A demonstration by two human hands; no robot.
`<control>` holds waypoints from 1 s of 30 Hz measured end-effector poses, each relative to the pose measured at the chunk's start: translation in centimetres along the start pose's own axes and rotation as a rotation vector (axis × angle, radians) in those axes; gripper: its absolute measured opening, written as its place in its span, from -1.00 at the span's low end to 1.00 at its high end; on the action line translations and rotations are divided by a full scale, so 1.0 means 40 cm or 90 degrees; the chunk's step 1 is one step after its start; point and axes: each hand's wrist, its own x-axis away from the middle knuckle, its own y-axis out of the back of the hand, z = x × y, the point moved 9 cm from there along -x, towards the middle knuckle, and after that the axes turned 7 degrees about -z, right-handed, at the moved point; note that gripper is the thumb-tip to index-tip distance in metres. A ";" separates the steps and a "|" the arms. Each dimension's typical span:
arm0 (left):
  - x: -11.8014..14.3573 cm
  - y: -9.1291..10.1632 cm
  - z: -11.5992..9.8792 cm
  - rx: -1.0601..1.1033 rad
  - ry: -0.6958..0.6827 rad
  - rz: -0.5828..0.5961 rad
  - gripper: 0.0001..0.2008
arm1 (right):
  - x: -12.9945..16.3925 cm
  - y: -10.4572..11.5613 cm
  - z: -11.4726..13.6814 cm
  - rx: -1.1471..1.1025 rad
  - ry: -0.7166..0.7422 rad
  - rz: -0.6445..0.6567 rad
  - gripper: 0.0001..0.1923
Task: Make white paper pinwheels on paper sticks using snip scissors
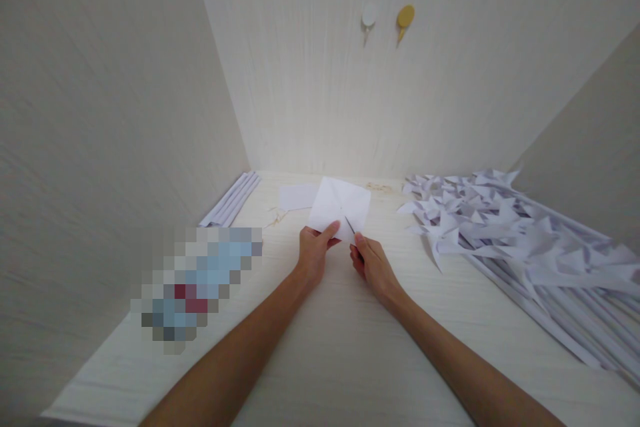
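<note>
Pale wood-grain walls close in on three sides of a light table [320,347], with two small hooks, one white [369,15] and one yellow [405,16], high on the back wall. At the centre a white paper square [340,207] with crossing creases lies just at twelve o'clock from both hands, its near corner pointing at them. The left hand [314,255] has its grip clamped on that near corner, thumb on top. The right hand [373,265], equally near, pinches a thin dark tool [350,225] whose long axis runs toward eleven o'clock onto the paper. A heap of folded paper pinwheels [500,233] lies at three o'clock, rolled paper sticks [233,200] at ten, and a smaller paper piece [296,197] beyond.
</note>
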 end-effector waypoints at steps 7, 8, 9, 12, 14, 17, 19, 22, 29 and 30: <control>0.001 -0.004 0.005 0.004 0.009 0.007 -0.76 | -0.001 0.002 -0.001 0.012 0.010 -0.010 -0.52; 0.002 -0.003 0.006 0.004 0.009 0.004 -0.76 | -0.001 0.001 0.000 0.013 0.013 -0.010 -0.52; 0.002 -0.003 0.005 0.004 0.009 0.003 -0.76 | -0.002 0.001 0.000 0.014 0.014 -0.011 -0.52; 0.003 -0.003 0.005 0.007 0.012 0.005 -0.76 | -0.002 0.003 0.000 0.017 0.012 -0.017 -0.52; 0.004 -0.003 0.004 0.006 0.014 0.005 -0.76 | -0.001 0.005 0.000 0.020 0.008 -0.021 -0.52; 0.004 -0.002 0.004 0.008 0.015 0.001 -0.78 | 0.000 0.006 0.002 0.026 0.009 -0.023 -0.52; 0.004 -0.002 0.005 0.012 0.015 0.001 -0.78 | 0.000 0.006 0.004 0.032 0.015 -0.024 -0.52; 0.003 -0.004 0.007 0.019 0.015 0.005 -0.78 | -0.001 0.007 0.006 0.040 0.021 -0.027 -0.52; -0.009 0.006 0.000 0.005 0.024 -0.007 -0.77 | -0.002 0.008 0.001 0.052 0.025 -0.020 -0.52; -0.012 0.010 -0.005 0.006 0.019 -0.012 -0.76 | -0.001 0.007 0.000 0.055 0.025 -0.016 -0.52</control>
